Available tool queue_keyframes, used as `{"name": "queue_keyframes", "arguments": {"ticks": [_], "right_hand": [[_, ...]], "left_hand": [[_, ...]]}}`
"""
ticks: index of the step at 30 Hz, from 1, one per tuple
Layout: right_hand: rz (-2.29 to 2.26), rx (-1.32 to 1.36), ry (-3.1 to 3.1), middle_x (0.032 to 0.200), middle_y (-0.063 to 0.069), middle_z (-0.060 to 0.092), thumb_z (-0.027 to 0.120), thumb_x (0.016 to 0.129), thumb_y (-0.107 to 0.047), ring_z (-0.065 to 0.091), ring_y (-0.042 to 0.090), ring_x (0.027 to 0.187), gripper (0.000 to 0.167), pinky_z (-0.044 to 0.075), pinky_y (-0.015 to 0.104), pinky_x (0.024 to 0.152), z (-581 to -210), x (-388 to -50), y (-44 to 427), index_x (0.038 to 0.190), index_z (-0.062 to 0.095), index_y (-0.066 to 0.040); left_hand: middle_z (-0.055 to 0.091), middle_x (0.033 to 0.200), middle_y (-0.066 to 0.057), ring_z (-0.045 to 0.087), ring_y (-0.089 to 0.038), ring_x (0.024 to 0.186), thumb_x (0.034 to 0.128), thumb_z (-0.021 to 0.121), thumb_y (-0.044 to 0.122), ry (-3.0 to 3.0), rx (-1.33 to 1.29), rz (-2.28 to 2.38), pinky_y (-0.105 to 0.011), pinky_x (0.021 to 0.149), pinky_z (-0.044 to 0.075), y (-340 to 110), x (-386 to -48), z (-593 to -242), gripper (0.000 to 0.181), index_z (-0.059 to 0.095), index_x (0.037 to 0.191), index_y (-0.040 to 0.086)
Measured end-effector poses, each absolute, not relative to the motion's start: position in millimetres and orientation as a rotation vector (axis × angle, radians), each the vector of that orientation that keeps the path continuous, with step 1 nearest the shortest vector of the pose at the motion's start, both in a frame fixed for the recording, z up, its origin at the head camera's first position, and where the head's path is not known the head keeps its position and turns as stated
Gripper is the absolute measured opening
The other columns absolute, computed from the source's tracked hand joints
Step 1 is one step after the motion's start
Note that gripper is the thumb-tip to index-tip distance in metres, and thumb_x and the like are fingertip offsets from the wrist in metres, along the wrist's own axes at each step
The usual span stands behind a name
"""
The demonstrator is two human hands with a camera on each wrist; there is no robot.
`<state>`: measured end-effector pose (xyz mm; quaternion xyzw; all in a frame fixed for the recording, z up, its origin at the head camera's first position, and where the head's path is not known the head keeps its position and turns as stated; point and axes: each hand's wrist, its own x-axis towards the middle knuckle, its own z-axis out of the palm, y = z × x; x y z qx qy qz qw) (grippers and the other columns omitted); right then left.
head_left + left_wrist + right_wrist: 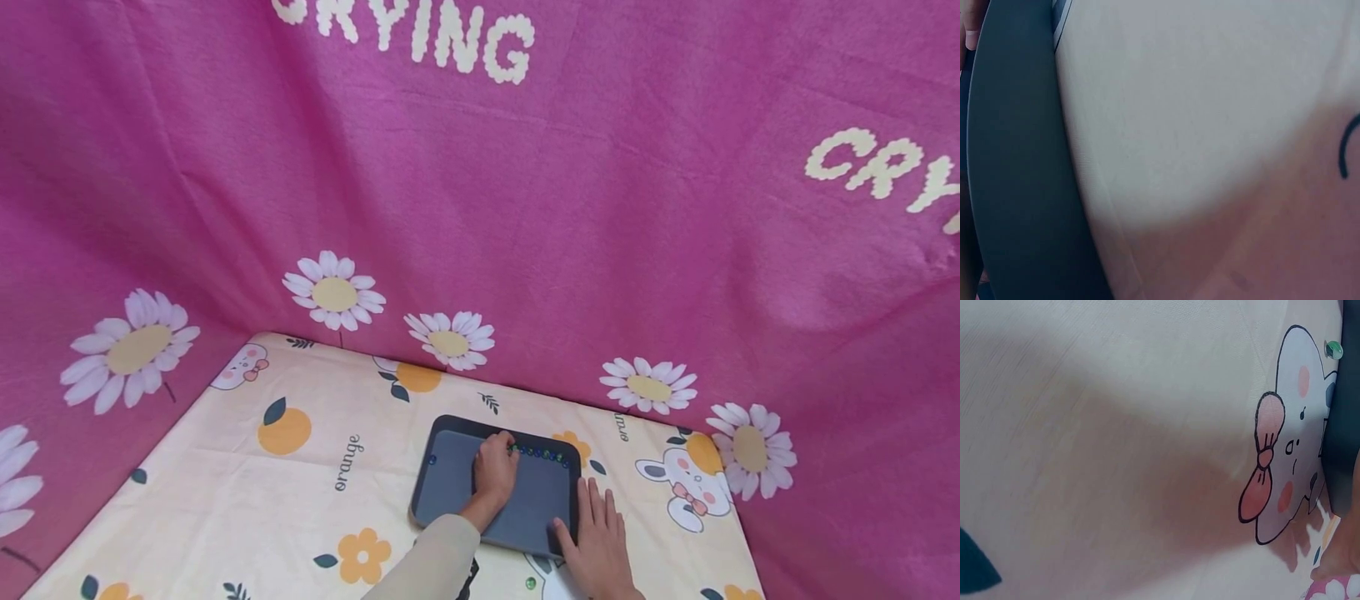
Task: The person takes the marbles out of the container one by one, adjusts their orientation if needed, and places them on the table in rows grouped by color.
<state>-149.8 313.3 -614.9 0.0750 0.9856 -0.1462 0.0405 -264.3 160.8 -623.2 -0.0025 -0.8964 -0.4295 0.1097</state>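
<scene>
Marbles [547,454] seemingly being lined along far wall of tray [534,504]. Left hand [496,468] curled at row's end; marble grip cannot be told. Right hand [602,546] outstretched, unclenched, against tray. Lone marble [432,459] probably to be added next.

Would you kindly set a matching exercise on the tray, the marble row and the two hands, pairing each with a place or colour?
Things:
1. tray
2. right hand
3. marble row
4. left hand

Places and colours:
A. at the row's left end
B. along the far side, inside the rim
C. dark grey
D. at the near right edge

Pairs: 1-C, 2-D, 3-B, 4-A
</scene>
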Motion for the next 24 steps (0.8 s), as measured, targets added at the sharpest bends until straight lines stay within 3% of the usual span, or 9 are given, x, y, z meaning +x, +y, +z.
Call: {"name": "queue_keyframes", "arguments": {"ticks": [15,24], "right_hand": [[-0.457,0.222,3.021,0.161,0.026,0.014,0.054,0.098,-0.049,0.005,0.051,0.145,0.085,0.007,0.068,0.112,-614.1,-149.0,312.7,0.156,0.019,0.001],[-0.431,0.241,3.026,0.161,0.026,0.015,0.055,0.096,-0.051,0.007,0.051,0.145,0.086,0.008,0.069,0.112,-613.7,-148.9,312.2,0.156,0.021,0.001]], "left_hand": [[0.062,0.077,-0.001,0.066,-0.022,0.074,0.0804,0.078,0.004,-2.626,0.012,-1.248,-0.039,0.065,0.053,160.6,-265.1,-622.6,0.011,0.069,0.082,0.011],[0.064,0.074,0.002,0.063,-0.012,0.067,0.0786,0.077,0.004,-2.578,-0.050,-1.316,-0.034,0.063,0.052,156.2,-262.6,-625.1,0.011,0.068,0.080,0.011]]}}
